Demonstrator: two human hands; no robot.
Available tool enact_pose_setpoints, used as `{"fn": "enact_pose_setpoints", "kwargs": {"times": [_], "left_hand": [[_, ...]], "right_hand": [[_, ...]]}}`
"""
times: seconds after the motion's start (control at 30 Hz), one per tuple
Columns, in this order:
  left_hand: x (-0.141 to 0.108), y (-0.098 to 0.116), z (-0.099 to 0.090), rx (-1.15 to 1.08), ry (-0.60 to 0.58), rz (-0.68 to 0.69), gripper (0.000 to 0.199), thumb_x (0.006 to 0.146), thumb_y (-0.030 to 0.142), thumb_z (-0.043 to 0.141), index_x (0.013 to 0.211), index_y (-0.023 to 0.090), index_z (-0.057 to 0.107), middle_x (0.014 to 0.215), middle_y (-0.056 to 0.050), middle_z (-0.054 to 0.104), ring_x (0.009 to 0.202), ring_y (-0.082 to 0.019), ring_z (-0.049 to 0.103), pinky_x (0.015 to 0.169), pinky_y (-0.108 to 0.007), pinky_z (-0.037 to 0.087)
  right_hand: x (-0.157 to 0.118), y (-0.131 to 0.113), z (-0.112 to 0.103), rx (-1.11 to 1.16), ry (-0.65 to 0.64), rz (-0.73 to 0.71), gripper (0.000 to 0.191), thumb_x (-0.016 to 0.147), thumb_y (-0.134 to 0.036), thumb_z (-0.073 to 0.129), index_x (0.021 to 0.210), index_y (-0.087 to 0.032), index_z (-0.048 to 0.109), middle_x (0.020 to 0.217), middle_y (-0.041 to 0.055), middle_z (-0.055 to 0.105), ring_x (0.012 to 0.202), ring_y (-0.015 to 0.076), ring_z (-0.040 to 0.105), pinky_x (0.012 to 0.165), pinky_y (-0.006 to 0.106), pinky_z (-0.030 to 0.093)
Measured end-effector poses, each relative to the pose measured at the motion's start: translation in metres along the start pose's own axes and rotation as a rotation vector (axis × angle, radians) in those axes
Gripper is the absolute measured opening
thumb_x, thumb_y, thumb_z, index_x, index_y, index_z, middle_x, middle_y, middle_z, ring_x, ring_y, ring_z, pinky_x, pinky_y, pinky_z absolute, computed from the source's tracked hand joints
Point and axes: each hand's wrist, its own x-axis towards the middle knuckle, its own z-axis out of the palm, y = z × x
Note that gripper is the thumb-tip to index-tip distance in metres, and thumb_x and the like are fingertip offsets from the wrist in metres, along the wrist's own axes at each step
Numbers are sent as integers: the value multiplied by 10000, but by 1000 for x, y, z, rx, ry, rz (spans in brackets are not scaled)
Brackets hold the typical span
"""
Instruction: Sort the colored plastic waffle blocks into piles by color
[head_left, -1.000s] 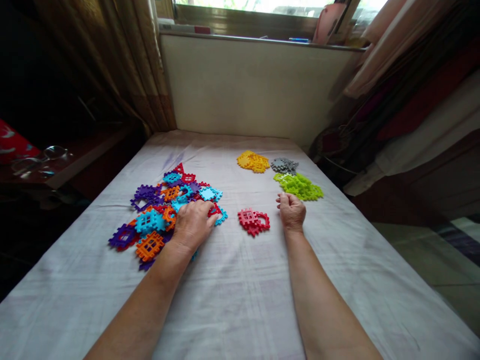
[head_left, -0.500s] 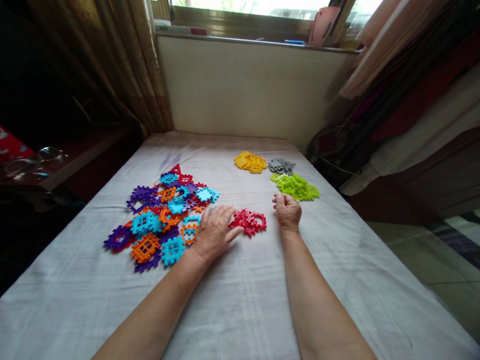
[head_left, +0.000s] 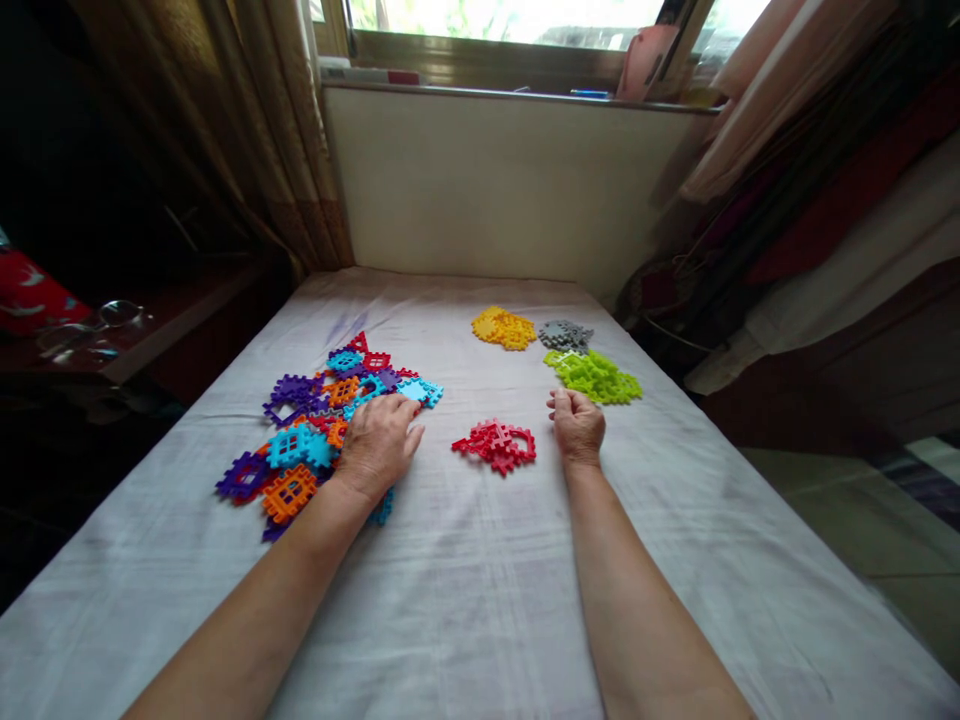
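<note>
1. Centrally, the red pieces (head_left: 499, 445) lie in a small overlapping cluster between the two hands, nearer the right, touching neither.
2. Left hand (head_left: 379, 440): palm down over the near right part of the mixed heap (head_left: 296, 447), partly open, fingers slightly bent, thumb apart; whether it grips a piece cannot be told.
3. Right hand (head_left: 576, 430): curled into a loose fist, resting at the cloth; its contents, if any, are hidden.
4. The mixed heap, of purple, orange, blue and red notched pieces, spreads under and to the left of the left hand.
5. Green pieces (head_left: 596, 378) are piled just beyond the right hand; grey pieces (head_left: 566, 336) lie past them, with yellow pieces (head_left: 504, 328) to the left.
6. Pale cloth (head_left: 465, 600) extends beneath both hands.
</note>
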Motion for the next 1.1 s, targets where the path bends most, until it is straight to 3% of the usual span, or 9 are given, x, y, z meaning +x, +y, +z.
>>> {"fn": "enact_pose_setpoints", "kwargs": {"times": [0.1,0.2,0.33,0.47,0.67,0.8,0.9,1.0,1.1], "left_hand": [[14,0,1,27,-9,-3,411,888,385,583,1259,211,616,1441,-137,560,1375,-358,439,1157,-585,258],[15,1,4,25,-45,59,356,889,382,591,1201,225,656,1429,-136,574,1391,-370,428,1164,-650,204],[-5,2,5,-13,-26,176,236,877,352,610,1064,252,714,1437,-108,573,1391,-339,442,1182,-620,211],[-23,-5,-1,-20,-24,183,185,873,350,606,937,243,742,1353,-95,642,1358,-340,481,1177,-606,235],[-14,-16,-12,18,-7,142,288,908,372,535,745,242,735,1058,-71,759,1241,-329,563,1157,-573,238],[12,-7,-10,-37,37,96,179,877,357,583,909,242,717,1128,-91,733,1210,-310,574,1139,-553,262],[31,0,-1,-6,5,73,298,821,348,659,1098,240,669,1287,-120,664,1279,-328,522,1145,-568,244],[41,3,8,40,-57,82,293,830,340,648,1095,218,666,1256,-139,672,1249,-317,547,1155,-554,231],[42,7,12,15,-25,85,291,858,353,614,1108,216,673,1242,-133,679,1217,-299,571,1160,-531,229]], "right_hand": [[0,0,0,2,-1,2,490,808,-603,456,802,-183,709,669,50,726,585,184,641,574,275,479],[0,-1,0,8,6,1,497,809,-610,451,799,-183,706,676,54,726,586,189,643,576,281,481],[-1,-2,0,-3,4,-7,499,807,-611,442,791,-187,704,679,54,726,592,185,643,577,277,477],[0,-3,0,-8,8,-5,485,802,-601,442,785,-193,703,709,60,740,605,188,653,572,275,478],[0,-2,1,-11,9,-4,464,799,-581,452,788,-195,708,721,67,749,637,199,672,577,276,484],[0,-2,1,-7,12,0,461,810,-584,459,788,-196,707,719,63,750,635,201,676,580,279,488],[0,-3,0,-9,11,3,464,812,-587,459,792,-195,709,714,61,748,632,201,675,585,282,492],[0,-3,0,-4,5,6,470,809,-590,460,795,-193,711,716,65,748,637,203,677,590,286,498],[0,-3,1,7,6,10,472,803,-595,462,790,-191,707,721,70,748,626,206,672,590,292,501]]}}
